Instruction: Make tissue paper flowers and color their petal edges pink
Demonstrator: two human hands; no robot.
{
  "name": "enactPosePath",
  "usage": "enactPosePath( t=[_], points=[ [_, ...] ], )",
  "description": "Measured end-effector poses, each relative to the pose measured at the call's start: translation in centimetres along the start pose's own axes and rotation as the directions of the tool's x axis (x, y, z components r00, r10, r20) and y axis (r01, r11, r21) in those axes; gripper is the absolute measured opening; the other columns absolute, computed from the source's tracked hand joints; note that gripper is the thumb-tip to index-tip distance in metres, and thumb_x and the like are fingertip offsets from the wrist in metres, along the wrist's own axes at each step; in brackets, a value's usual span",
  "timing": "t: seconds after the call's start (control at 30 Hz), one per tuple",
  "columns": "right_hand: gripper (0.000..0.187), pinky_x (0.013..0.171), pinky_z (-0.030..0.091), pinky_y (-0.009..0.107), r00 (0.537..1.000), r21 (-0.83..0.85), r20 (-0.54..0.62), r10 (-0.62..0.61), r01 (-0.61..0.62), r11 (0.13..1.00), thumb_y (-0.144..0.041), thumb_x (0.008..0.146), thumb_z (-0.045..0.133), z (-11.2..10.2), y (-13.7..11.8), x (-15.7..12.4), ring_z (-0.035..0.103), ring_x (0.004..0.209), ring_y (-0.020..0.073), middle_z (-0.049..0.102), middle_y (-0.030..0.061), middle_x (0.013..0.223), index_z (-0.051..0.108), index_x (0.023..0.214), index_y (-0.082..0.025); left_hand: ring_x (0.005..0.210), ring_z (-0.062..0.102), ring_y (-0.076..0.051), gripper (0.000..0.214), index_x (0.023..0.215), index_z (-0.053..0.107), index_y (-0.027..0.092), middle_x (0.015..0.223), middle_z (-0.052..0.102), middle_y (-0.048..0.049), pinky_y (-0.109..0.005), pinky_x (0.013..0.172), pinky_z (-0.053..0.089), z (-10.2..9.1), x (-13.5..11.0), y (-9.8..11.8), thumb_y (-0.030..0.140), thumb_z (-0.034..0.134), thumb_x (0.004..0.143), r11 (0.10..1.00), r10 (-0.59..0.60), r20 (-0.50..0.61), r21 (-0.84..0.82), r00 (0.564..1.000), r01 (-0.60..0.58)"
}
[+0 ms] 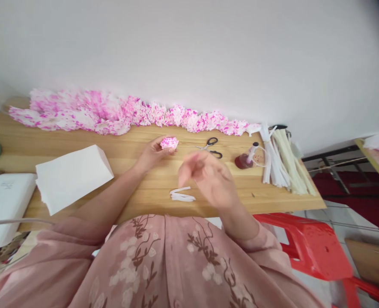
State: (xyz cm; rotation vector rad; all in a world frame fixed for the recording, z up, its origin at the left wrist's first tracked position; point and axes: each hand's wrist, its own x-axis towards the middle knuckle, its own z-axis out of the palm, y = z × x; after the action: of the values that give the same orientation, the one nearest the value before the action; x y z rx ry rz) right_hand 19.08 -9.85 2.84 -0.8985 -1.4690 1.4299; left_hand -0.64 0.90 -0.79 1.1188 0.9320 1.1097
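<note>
Nearest, the right hand (208,177) hovers blurred above the wooden table (138,171), fingers loosely spread, holding nothing; a small folded white strip (182,195) lies just below it. Farther, the left hand (152,155) pinches a pink-and-white paper flower (169,143) between its fingertips. Beyond lie scissors (211,146), a white paper stack (72,175), and a row of finished flowers (128,113) along the wall.

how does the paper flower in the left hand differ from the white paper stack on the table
The paper flower is small, ruffled and pink-speckled, pinched in the left hand; the white paper stack is far larger, flat, plain white, lying untouched on the table. Both look like thin paper.
</note>
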Motion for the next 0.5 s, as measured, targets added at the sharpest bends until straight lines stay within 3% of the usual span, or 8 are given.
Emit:
enactPosePath(
  t=[0.07, 0.13, 0.3, 0.4, 0.5],
  points=[
    [0.033, 0.077, 0.053, 0.031, 0.976, -0.183, -0.205, -0.079, 0.041, 0.982, -0.051, 0.091, 0.062, -3.0, -1.7, 6.7, 0.065, 0.080, 0.0147, 0.071, 0.0002, 0.090, 0.068, 0.113, -0.027, 0.094, 0.070, -0.021, 0.064, 0.121, 0.065, 0.017, 0.115, 0.074, -0.0093, -0.033, 0.085, 0.057, 0.0, 0.1, 0.0, 0.049, 0.084, 0.069, 0.999, 0.016, 0.002, -0.032, 1.000, -0.016],
    [0.027, 0.073, 0.051, 0.029, 0.971, -0.379, -0.230, -0.058, -0.035, 0.925, -0.044, 0.087, 0.067, -4.0, -1.9, 9.3, 0.063, 0.081, 0.0146, 0.071, 0.0013, 0.091, 0.071, 0.103, -0.023, 0.091, 0.071, -0.020, 0.063, 0.120, 0.064, 0.017, 0.112, 0.074, -0.0089, -0.032, 0.081, 0.058, 0.1, 0.2, -0.1, 0.050, 0.084, 0.070, 0.997, 0.026, 0.010, -0.079, 1.000, -0.025],
    [0.037, 0.075, 0.047, 0.031, 0.997, -0.635, -0.047, -0.057, 0.014, 0.773, -0.038, 0.079, 0.076, -3.1, 1.1, 10.3, 0.062, 0.086, 0.0180, 0.070, 0.0050, 0.097, 0.072, 0.111, -0.020, 0.094, 0.070, -0.020, 0.062, 0.119, 0.065, 0.015, 0.113, 0.073, -0.0097, -0.030, 0.081, 0.056, 0.0, 0.5, -0.8, 0.049, 0.084, 0.070, 0.994, 0.044, 0.000, -0.100, 0.999, -0.044],
    [0.036, 0.074, 0.044, 0.031, 0.994, -0.696, -0.016, -0.106, 0.065, 0.716, -0.037, 0.076, 0.079, -2.5, 2.2, 10.9, 0.059, 0.081, 0.0184, 0.068, 0.0044, 0.091, 0.072, 0.107, -0.019, 0.106, 0.067, -0.023, 0.063, 0.122, 0.066, 0.014, 0.121, 0.072, -0.0112, -0.030, 0.088, 0.053, -0.1, 0.4, -0.8, 0.047, 0.084, 0.071, 0.998, 0.046, 0.003, -0.035, 0.999, -0.045],
    [0.030, 0.075, 0.043, 0.032, 0.986, -0.695, -0.025, -0.163, 0.100, 0.712, -0.036, 0.077, 0.079, -2.4, 2.9, 10.9, 0.058, 0.082, 0.0191, 0.066, 0.0031, 0.087, 0.071, 0.101, -0.020, 0.107, 0.066, -0.023, 0.063, 0.124, 0.067, 0.014, 0.123, 0.071, -0.0116, -0.031, 0.090, 0.053, -0.1, 0.3, -0.7, 0.048, 0.082, 0.072, 0.999, 0.024, 0.022, 0.026, 0.999, -0.025]
  ],
)
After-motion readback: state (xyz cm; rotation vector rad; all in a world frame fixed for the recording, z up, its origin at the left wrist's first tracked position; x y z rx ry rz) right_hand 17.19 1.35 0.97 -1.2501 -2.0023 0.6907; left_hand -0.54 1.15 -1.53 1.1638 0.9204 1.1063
